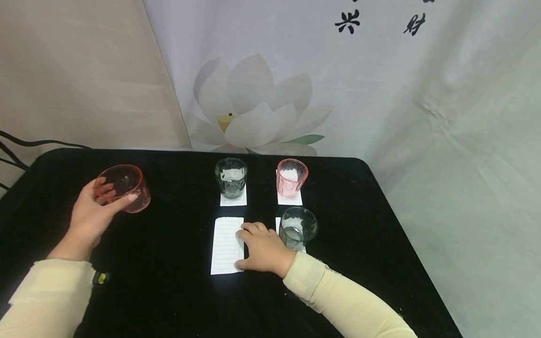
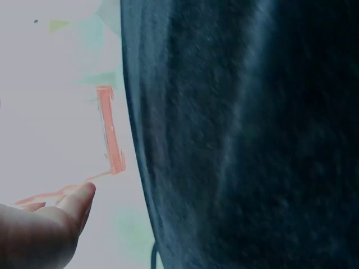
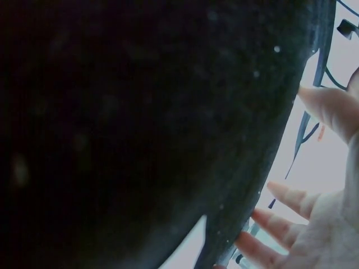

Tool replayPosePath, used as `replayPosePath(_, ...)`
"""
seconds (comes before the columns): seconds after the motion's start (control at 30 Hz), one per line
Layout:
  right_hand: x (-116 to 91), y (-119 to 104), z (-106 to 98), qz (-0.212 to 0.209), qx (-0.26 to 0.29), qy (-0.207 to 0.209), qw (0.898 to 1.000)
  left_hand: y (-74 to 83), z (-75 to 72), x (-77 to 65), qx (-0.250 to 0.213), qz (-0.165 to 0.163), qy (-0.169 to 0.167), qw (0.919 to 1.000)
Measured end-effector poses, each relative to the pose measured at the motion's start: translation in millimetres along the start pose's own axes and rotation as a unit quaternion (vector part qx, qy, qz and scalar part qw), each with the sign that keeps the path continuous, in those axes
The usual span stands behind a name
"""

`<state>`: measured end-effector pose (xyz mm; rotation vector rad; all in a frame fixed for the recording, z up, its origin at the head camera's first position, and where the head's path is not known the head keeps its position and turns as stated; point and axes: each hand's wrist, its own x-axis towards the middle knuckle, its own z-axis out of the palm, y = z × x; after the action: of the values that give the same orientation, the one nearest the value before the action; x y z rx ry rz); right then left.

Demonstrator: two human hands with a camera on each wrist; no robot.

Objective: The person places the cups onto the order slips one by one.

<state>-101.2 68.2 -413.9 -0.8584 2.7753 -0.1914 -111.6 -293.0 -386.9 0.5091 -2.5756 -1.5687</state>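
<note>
On the left, my left hand (image 1: 86,218) grips a pink tumbler (image 1: 141,196), thumb on its near side and fingers round the far side. The tumbler is tilted, and its pink base (image 2: 111,131) shows in the left wrist view above the table's level. Near the middle, my right hand (image 1: 267,251) has spread fingers and thumb at the right edge of a lined white paper slip (image 1: 224,246). Fingers (image 3: 331,109) of that hand reach toward the table surface in the right wrist view. Just behind its wrist stands a grey glass tumbler (image 1: 297,230) on another slip.
Another grey tumbler (image 1: 231,183) and a second pink tumbler (image 1: 290,180) stand on paper slips at the back. A black cloth covers the table (image 1: 169,291). Printed white fabric (image 1: 270,28) hangs behind it, and dark cables (image 1: 42,142) run at the left.
</note>
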Motion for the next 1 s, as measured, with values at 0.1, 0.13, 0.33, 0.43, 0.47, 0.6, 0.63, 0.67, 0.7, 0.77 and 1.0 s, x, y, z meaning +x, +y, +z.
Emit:
replayPosePath(0.1,0,0,0,0.0,0.001,-0.002,1.0,2.7,3.1,-0.5,-0.006,0.004,-0.004,1.0)
replayPosePath(0.13,0,0,0,0.001,0.001,-0.002,1.0,3.5,4.0,-0.7,-0.007,0.005,-0.005,0.9999)
replayPosePath(0.33,1,-1,0,0.0,-0.002,0.002,1.0,8.2,8.7,-4.5,-0.017,0.016,-0.018,0.9996)
replayPosePath(0.43,0,-1,0,0.002,-0.003,0.002,1.0,10.7,12.5,-7.1,-0.021,0.018,-0.023,0.9993)
replayPosePath(0.47,0,-1,0,0.003,-0.003,0.002,1.0,11.4,13.6,-8.0,-0.022,0.019,-0.025,0.9993)
replayPosePath(0.6,0,-2,-1,0.004,-0.002,0.003,1.0,13.5,17.9,-11.9,-0.023,0.022,-0.03,0.9991)
replayPosePath(0.63,0,-2,-1,0.003,-0.002,0.003,1.0,13.8,18.7,-12.9,-0.024,0.024,-0.031,0.9989)
replayPosePath(0.67,0,-2,-1,0.003,-0.002,0.003,1.0,14.3,19.5,-13.9,-0.025,0.027,-0.033,0.9988)
replayPosePath(0.7,0,-2,-1,0.003,-0.001,0.003,1.0,14.7,20.4,-15.0,-0.026,0.03,-0.034,0.9987)
replayPosePath(0.77,0,-2,-1,0.002,-0.001,0.003,1.0,16.1,22.3,-17.5,-0.029,0.033,-0.037,0.9984)
replayPosePath(1.0,0,-1,0,0.004,0.004,0.0,1.0,22.8,29.9,-26.6,-0.026,0.063,-0.045,0.9967)
